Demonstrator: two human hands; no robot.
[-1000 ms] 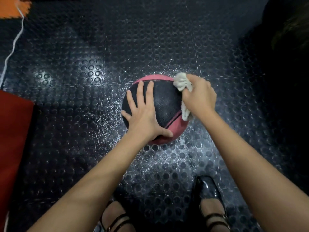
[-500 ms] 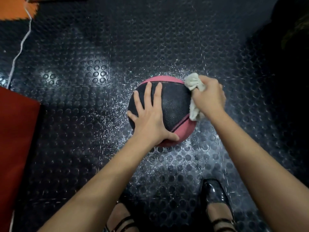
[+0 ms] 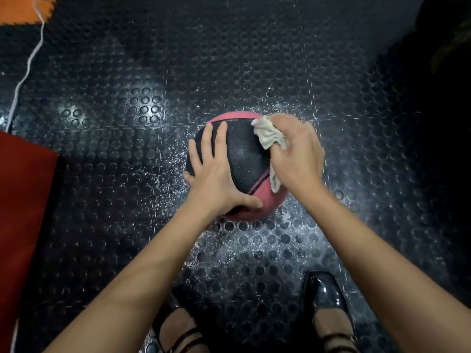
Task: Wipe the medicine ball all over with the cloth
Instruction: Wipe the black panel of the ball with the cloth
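Note:
A black and pink medicine ball (image 3: 248,159) sits on the studded black floor, in the middle of the view. My left hand (image 3: 216,174) lies flat on its left and near side, fingers straight and spread, thumb along the lower pink panel. My right hand (image 3: 297,154) grips a crumpled off-white cloth (image 3: 269,135) and presses it on the ball's upper right side. A strip of cloth hangs out below the palm. The ball's right side is hidden behind that hand.
Black studded rubber floor (image 3: 127,174) dusted with white specks around the ball. A red mat (image 3: 23,212) lies at the left edge, an orange tile (image 3: 23,8) and a white cord (image 3: 28,64) at top left. My two black shoes (image 3: 328,309) stand near the bottom.
My right hand has slid the cloth from the ball's far right edge inward and up over its top right. My left hand keeps its place on the ball.

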